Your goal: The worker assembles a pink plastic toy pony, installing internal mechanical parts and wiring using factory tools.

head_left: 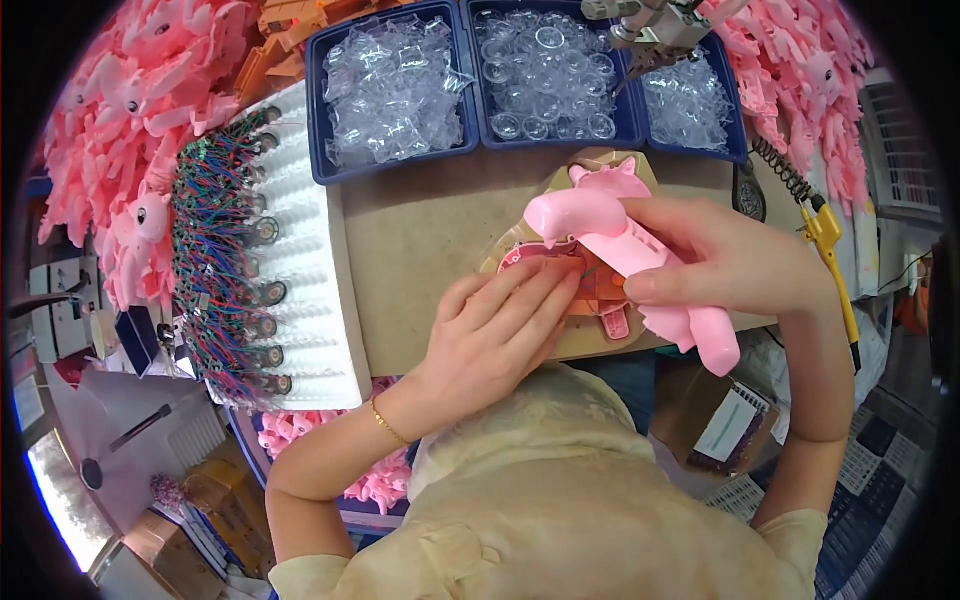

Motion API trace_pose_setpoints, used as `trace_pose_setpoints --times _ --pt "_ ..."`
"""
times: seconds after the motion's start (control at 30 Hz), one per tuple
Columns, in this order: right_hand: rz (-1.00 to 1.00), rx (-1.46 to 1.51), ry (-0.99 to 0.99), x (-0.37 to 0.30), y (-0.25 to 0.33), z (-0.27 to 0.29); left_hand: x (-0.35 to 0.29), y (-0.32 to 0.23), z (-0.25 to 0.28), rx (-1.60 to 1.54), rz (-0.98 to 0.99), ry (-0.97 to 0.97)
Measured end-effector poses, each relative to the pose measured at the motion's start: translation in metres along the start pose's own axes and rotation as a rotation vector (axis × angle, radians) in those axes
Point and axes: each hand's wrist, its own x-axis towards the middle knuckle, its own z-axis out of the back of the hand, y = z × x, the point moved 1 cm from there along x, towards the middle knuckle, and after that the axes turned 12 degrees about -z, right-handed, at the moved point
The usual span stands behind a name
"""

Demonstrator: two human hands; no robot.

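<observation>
Fingers of the right hand point(720, 262) wrap around a pink plastic toy shell point(625, 265), holding it tilted right of the frame's centre over a tan jig point(610, 345) on the brown tabletop point(420, 240). Left hand point(495, 335) lies flat, fingers extended, pressing on the orange part point(597, 290) beneath the shell. Blue trays of clear plastic pieces point(395, 90) line the upper frame; wired components on white foam point(300, 250) sit at left.

Right hand point(735, 262) grips pink toy shell point(625, 255); left hand point(495, 335) fingertips press orange insert point(598, 290) on jig point(600, 335). Blue trays point(320, 120) of clear parts behind; wired boards point(225, 260) left.
</observation>
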Motion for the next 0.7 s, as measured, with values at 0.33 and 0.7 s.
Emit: trace_pose_setpoints --times 0.33,0.7 --pt "-0.093 0.054 0.053 0.003 0.004 -0.001 0.006 -0.021 0.015 0.356 -0.311 0.344" --pt "-0.06 0.189 -0.113 0.001 0.01 -0.015 0.015 -0.053 0.004 0.744 -0.377 0.63"
